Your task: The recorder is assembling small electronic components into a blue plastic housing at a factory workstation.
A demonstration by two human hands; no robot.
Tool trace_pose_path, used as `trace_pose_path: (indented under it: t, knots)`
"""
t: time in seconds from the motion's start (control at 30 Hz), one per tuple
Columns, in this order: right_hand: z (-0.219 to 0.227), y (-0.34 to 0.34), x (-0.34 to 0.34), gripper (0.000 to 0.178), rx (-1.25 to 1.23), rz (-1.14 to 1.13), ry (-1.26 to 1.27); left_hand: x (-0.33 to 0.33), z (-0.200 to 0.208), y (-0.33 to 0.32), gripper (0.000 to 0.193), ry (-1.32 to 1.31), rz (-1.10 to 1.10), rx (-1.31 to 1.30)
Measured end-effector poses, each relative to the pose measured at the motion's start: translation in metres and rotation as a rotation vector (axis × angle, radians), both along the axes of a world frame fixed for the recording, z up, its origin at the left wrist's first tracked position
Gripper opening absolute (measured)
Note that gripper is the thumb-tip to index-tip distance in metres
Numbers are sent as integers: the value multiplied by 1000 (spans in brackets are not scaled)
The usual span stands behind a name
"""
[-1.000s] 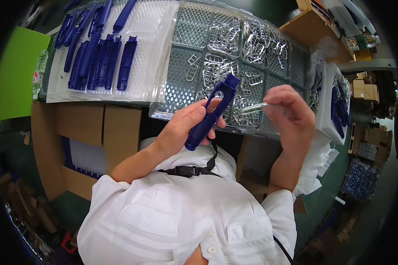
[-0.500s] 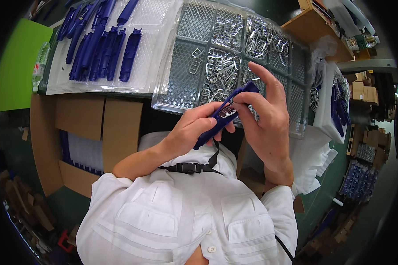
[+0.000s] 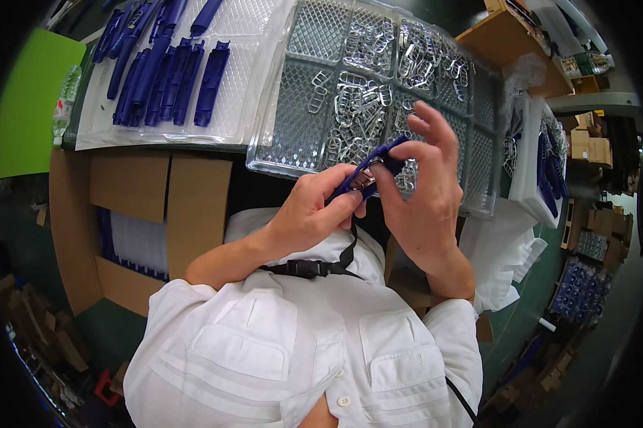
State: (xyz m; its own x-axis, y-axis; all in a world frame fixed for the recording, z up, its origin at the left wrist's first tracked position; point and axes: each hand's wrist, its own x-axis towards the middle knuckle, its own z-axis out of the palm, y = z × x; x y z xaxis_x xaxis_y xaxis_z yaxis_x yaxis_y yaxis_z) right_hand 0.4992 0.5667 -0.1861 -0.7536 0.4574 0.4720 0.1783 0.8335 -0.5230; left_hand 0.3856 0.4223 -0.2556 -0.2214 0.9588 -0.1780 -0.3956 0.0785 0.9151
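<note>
A long dark-blue plastic part (image 3: 387,150), shaped like a hollow handle shell, is held at a slant in front of my chest. My left hand (image 3: 317,203) grips its lower end, the thumb pressing beside a shiny metal piece (image 3: 364,179) that sits in the part's hollow. At the upper end my right hand (image 3: 425,185) pinches the part, thumb on the inside near the metal and index finger over the edge; the other fingers are raised. Just beyond lies a clear compartment tray (image 3: 303,135) with many looped metal pieces (image 3: 357,107) like those in the part.
Several blue parts (image 3: 211,85) lie on a white tray (image 3: 246,93) at the far left. An open cardboard box (image 3: 196,214) stands below it. A white foam box (image 3: 524,171) with blue and metal pieces is on the right. A plastic bottle (image 3: 66,93) lies at the left edge.
The blue part has turned, so its hollow faces differently. My right thumb has moved onto the metal piece's upper end, and my left thumb has shifted up along the part.
</note>
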Motion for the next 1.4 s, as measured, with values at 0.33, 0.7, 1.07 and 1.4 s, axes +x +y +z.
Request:
trace_pose_path:
  t: [0.33,0.7,1.07,1.4]
  knots:
    - [-15,7,11,37,-230,-63,-117,3,5,15,20,293,109,-45]
    - [-26,8,17,34,-253,-15,-22,1,6,18,17,398,112,-86]
    - [-47,23,52,43,-448,206,409,-30,27,-12,51,693,48,246]
    - [-55,40,43,45,-440,149,352,-37,30,5,55,757,126,267]
